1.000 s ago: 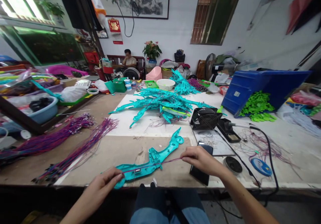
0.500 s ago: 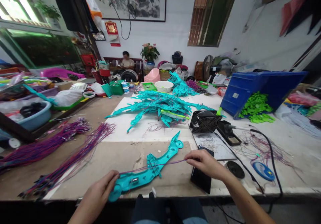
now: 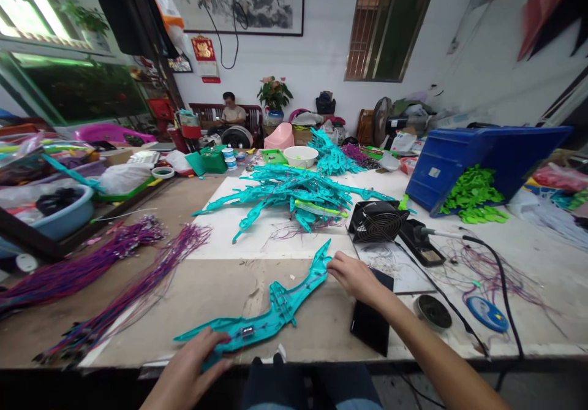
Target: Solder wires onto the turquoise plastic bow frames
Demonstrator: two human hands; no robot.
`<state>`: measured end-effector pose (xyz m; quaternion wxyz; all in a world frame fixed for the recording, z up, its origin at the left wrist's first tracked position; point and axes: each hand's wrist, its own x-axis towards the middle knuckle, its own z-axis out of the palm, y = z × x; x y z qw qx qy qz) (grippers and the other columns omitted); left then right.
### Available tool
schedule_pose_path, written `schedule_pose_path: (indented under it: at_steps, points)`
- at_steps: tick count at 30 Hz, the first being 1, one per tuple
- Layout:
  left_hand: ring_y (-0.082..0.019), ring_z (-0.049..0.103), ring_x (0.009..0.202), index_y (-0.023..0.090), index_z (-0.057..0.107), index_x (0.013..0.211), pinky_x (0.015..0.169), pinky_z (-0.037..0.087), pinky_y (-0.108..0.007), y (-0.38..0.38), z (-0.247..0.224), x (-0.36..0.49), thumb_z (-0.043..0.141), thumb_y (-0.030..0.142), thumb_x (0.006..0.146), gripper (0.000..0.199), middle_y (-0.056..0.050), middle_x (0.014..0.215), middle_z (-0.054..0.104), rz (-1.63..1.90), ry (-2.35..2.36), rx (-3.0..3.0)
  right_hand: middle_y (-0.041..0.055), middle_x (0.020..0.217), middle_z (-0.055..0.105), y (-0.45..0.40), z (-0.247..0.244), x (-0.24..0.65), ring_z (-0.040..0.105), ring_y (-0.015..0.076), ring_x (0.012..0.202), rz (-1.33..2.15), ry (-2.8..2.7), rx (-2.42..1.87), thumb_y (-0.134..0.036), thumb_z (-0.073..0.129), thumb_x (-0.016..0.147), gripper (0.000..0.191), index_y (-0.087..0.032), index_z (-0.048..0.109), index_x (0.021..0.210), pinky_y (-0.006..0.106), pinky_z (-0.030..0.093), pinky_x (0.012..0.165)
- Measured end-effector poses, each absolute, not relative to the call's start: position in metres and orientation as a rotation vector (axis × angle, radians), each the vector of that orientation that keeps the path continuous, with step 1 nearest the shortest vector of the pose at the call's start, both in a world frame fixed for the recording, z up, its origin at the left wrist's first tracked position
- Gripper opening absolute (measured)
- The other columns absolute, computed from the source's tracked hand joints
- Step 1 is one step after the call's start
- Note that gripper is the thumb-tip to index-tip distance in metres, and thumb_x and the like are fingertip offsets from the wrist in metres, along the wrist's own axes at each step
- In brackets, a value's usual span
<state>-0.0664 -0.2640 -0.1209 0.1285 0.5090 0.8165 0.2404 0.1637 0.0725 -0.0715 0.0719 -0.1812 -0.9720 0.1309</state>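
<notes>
A turquoise bow-shaped plastic half-shell (image 3: 261, 327) lies slantwise on the table before me, with ribs at its middle and a small metallic piece near its left part. My left hand (image 3: 193, 361) is closed around the shell's lower left end, thumb nearest me. Thin purple-red wires (image 3: 301, 290) run along the inside of the shell towards its upper right end. There my right hand (image 3: 351, 275) pinches the wires beside the round end, its fingertips partly hiding them.
Turquoise shells (image 3: 294, 189) are heaped mid-table. Wire bundles (image 3: 138, 281) lie left. To the right are a black fan (image 3: 376, 221), a soldering iron in its stand (image 3: 425, 232), a solder spool (image 3: 432, 312), a dark flat device (image 3: 370, 330) and a blue bin (image 3: 432, 177) with green parts.
My right hand has moved left and away from me to the shell's upper end, bringing the wires down along the shell. My left hand has shifted slightly, uncovering the shell's pointed left tip.
</notes>
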Motion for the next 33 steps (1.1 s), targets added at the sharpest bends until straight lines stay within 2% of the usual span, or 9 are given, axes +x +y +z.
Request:
schedule_pose_path:
  at_steps: [3, 5, 11, 14, 18, 20, 23, 28, 33]
  points:
    - [-0.022, 0.069, 0.092, 0.027, 0.07, 0.103, 0.079, 0.055, -0.027, -0.27, -0.142, -0.067, 0.051, 0.055, 0.085, 0.039, -0.005, 0.1, 0.073, 0.776, 2.527, 1.45, 0.0053, 0.122, 0.059, 0.075, -0.088, 0.14, 0.062, 0.0162, 0.096, 0.355, -2.956, -0.469, -0.029, 0.038, 0.097, 0.025, -0.024, 0.061, 0.105, 0.026, 0.045, 0.077]
    - [-0.024, 0.069, 0.094, 0.026, 0.068, 0.11, 0.079, 0.056, -0.03, -0.274, -0.154, -0.067, 0.048, 0.058, 0.085, 0.045, -0.006, 0.102, 0.073, 0.783, 2.663, 1.436, 0.0051, 0.127, 0.057, 0.075, -0.097, 0.13, 0.061, 0.016, 0.098, 0.352, -2.978, -0.434, -0.026, 0.039, 0.096, 0.023, -0.024, 0.061, 0.104, 0.025, 0.045, 0.078]
    - [-0.023, 0.068, 0.076, 0.024, 0.063, 0.123, 0.067, 0.056, -0.031, -0.269, -0.158, -0.063, 0.049, 0.057, 0.084, 0.053, -0.006, 0.082, 0.068, 0.707, 2.724, 1.488, 0.009, 0.107, 0.064, 0.07, -0.107, 0.135, 0.062, 0.017, 0.088, 0.295, -3.021, -0.481, -0.02, 0.036, 0.096, 0.023, -0.018, 0.059, 0.098, 0.026, 0.042, 0.076]
    - [-0.025, 0.068, 0.081, 0.025, 0.064, 0.122, 0.07, 0.056, -0.033, -0.258, -0.154, -0.066, 0.052, 0.054, 0.083, 0.05, -0.007, 0.085, 0.068, 0.687, 2.691, 1.454, 0.0071, 0.103, 0.064, 0.071, -0.106, 0.147, 0.062, 0.0171, 0.089, 0.269, -3.023, -0.533, -0.02, 0.036, 0.097, 0.022, -0.018, 0.058, 0.097, 0.026, 0.041, 0.074]
    - [-0.029, 0.067, 0.098, 0.028, 0.066, 0.118, 0.081, 0.056, -0.037, -0.243, -0.15, -0.074, 0.058, 0.053, 0.076, 0.05, -0.008, 0.103, 0.072, 0.639, 2.655, 1.342, 0.0043, 0.098, 0.065, 0.077, -0.102, 0.157, 0.062, 0.0159, 0.085, 0.226, -2.998, -0.629, -0.023, 0.039, 0.097, 0.02, -0.019, 0.059, 0.098, 0.024, 0.039, 0.068]
    - [-0.028, 0.068, 0.097, 0.026, 0.067, 0.117, 0.081, 0.056, -0.035, -0.237, -0.144, -0.078, 0.059, 0.057, 0.074, 0.053, -0.007, 0.106, 0.072, 0.677, 2.54, 1.318, 0.0036, 0.097, 0.065, 0.082, -0.096, 0.155, 0.062, 0.0149, 0.083, 0.198, -2.979, -0.667, -0.025, 0.04, 0.097, 0.021, -0.021, 0.061, 0.097, 0.023, 0.038, 0.066]
    - [-0.024, 0.068, 0.095, 0.023, 0.07, 0.111, 0.082, 0.055, -0.03, -0.231, -0.124, -0.079, 0.054, 0.059, 0.078, 0.051, -0.006, 0.106, 0.072, 0.817, 2.336, 1.277, 0.0032, 0.094, 0.066, 0.091, -0.083, 0.146, 0.062, 0.0148, 0.083, 0.163, -2.958, -0.689, -0.029, 0.042, 0.096, 0.022, -0.023, 0.064, 0.097, 0.023, 0.037, 0.064]
    - [-0.024, 0.064, 0.103, 0.019, 0.069, 0.108, 0.093, 0.05, -0.035, -0.228, -0.079, -0.066, 0.05, 0.05, 0.084, 0.044, -0.006, 0.112, 0.07, 0.855, 2.157, 1.116, 0.0063, 0.1, 0.066, 0.103, -0.067, 0.132, 0.061, 0.0185, 0.09, 0.179, -2.947, -0.691, -0.027, 0.042, 0.094, 0.026, -0.024, 0.067, 0.098, 0.025, 0.038, 0.067]
    - [-0.021, 0.064, 0.082, 0.014, 0.07, 0.101, 0.075, 0.051, -0.03, -0.226, -0.069, -0.067, 0.048, 0.046, 0.086, 0.042, -0.007, 0.093, 0.073, 0.898, 2.052, 0.992, 0.0071, 0.1, 0.068, 0.108, -0.072, 0.124, 0.063, 0.0214, 0.091, 0.28, -2.91, -0.598, -0.032, 0.041, 0.092, 0.03, -0.022, 0.068, 0.1, 0.028, 0.043, 0.072]
